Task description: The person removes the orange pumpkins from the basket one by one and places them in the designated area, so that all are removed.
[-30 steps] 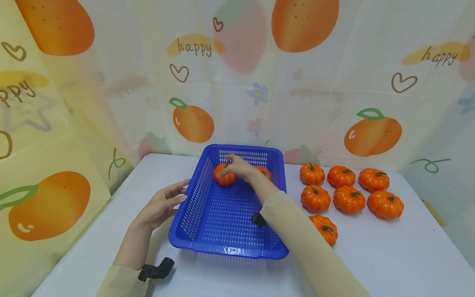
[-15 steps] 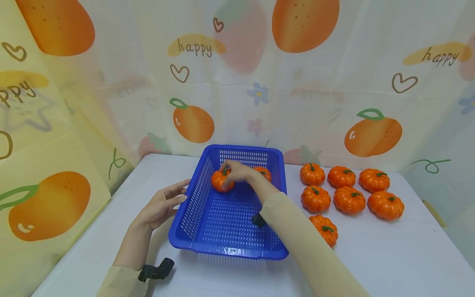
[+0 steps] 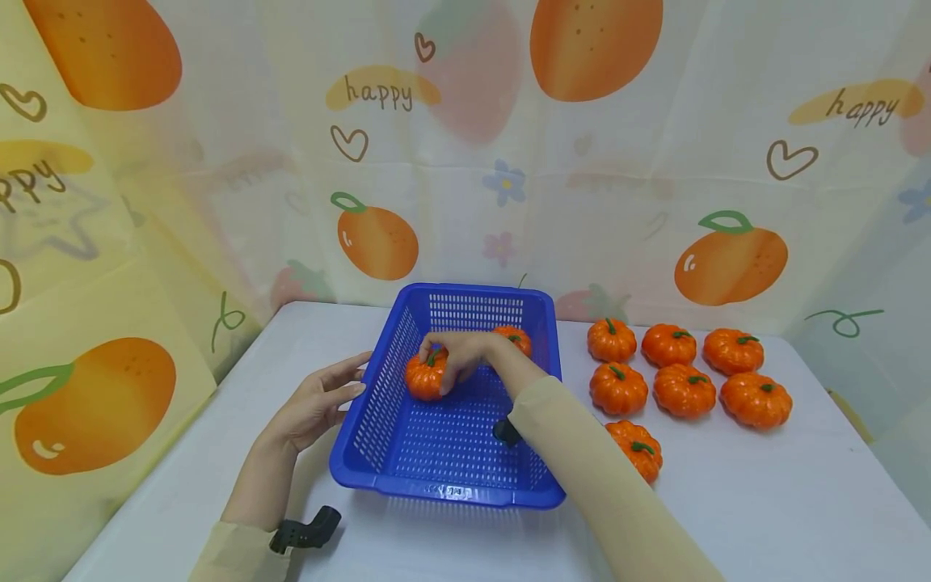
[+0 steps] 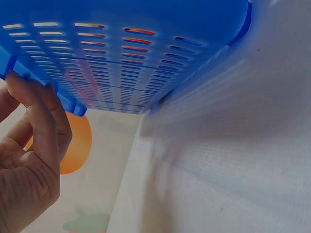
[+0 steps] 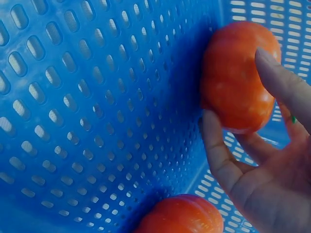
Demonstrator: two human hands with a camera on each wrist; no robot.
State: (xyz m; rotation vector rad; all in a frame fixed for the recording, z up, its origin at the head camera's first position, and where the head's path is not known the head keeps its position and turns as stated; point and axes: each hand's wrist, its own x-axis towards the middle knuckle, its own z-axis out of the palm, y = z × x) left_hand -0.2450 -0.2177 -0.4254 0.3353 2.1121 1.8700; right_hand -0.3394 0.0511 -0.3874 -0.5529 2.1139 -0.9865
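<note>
A small orange pumpkin point(image 3: 420, 378) with a green stem is inside the blue plastic basket point(image 3: 458, 491), close to its left wall. My right hand point(image 3: 461, 356) reaches in from the right and grips it; the right wrist view shows thumb and fingers around the pumpkin point(image 5: 238, 80). A second pumpkin point(image 3: 518, 338) sits in the basket's far right corner, partly behind my right hand. Outside the basket, my left hand point(image 3: 316, 404) touches the left rim with loosely bent fingers. From the left wrist, the fingertips point(image 4: 19, 82) meet the rim's edge.
Right of the basket, several orange pumpkins point(image 3: 684, 392) stand in rows on the white table point(image 3: 727, 509). A nearer pumpkin point(image 3: 638, 449) is partly covered by the right sleeve point(image 3: 604, 477). A fruit-printed cloth point(image 3: 465, 202) hangs behind the table.
My right hand has closed around the pumpkin and brought it nearer and slightly left inside the basket. The left hand and the basket stay where they were.
</note>
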